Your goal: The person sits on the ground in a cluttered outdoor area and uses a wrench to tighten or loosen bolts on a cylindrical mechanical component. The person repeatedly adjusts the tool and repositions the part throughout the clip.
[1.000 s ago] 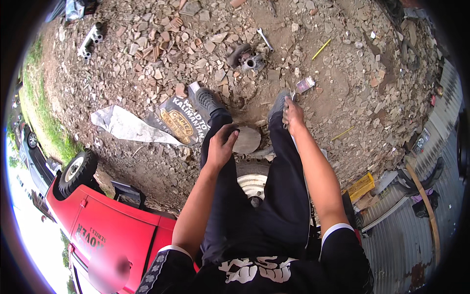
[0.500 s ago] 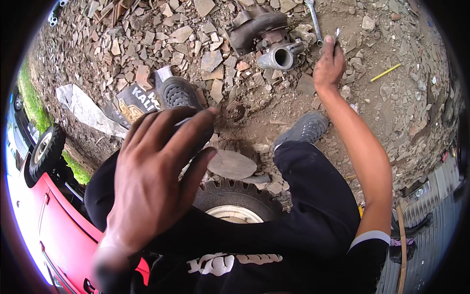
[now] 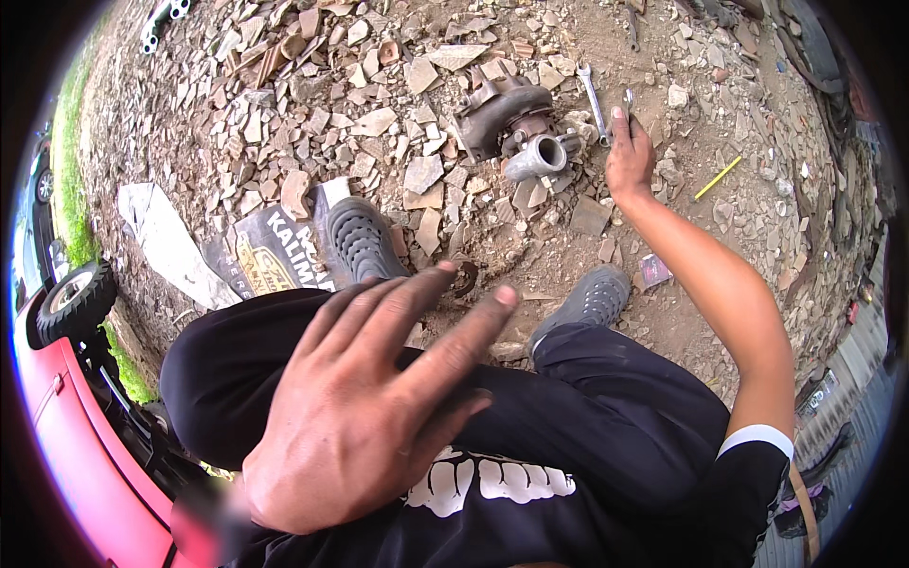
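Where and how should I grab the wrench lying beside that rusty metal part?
Probably by the middle of the long, slim shaft of the wrench, pinched from above and the right: it lies on the ground, and the rusty metal part sits on its left. The right hand is nearest but holds a metal tool.

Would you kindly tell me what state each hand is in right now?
Left hand: open, apparently holding nothing.
Right hand: closed around a metal tool, probably a wrench.

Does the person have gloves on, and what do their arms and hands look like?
No gloves: the left hand and right hand are bare. The right arm comes out of a short black sleeve with a white band at its edge. I can't make out the left sleeve.
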Available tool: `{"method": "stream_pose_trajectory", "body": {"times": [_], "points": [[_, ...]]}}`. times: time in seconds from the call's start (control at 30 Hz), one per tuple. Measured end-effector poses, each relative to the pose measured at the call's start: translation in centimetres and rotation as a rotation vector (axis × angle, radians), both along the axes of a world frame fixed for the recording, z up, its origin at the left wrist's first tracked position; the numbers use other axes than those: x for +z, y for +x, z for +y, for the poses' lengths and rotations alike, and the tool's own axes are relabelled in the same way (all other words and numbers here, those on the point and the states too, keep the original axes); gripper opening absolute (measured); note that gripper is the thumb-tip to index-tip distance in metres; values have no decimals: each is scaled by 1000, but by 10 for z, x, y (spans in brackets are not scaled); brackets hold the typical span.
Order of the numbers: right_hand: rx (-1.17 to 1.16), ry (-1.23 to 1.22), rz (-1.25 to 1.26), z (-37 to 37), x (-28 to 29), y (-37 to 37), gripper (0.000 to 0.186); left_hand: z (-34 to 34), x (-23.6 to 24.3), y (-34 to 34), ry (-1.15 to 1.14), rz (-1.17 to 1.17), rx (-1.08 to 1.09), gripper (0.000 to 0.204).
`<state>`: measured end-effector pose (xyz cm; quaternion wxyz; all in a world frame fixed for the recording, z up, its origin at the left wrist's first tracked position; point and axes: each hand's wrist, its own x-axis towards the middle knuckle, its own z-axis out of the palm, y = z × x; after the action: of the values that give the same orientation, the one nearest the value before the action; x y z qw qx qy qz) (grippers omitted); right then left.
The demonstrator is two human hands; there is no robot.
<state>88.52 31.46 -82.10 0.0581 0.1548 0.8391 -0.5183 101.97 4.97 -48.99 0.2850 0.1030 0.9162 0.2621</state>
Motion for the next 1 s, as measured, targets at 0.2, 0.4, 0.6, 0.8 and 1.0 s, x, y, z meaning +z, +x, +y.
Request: {"method": "stream_pose_trajectory", "body": {"times": [0.2, 0.4, 0.6, 0.8, 1.0], "points": [[108, 85, 89, -29, 38, 16, 52, 2, 6, 63, -81, 48, -15, 70], [173, 223, 116, -33, 35, 36, 51, -20, 3, 107, -112, 238, 132, 57], [211, 197, 125, -48, 72, 66, 52, -44, 6, 148, -41, 336, 233, 52], [194, 16, -34, -61, 105, 116, 47, -62, 14, 180, 6, 397, 277, 49], [355, -195, -68, -61, 161, 127, 34, -82, 16, 206, 99, 574, 207, 52]]}}
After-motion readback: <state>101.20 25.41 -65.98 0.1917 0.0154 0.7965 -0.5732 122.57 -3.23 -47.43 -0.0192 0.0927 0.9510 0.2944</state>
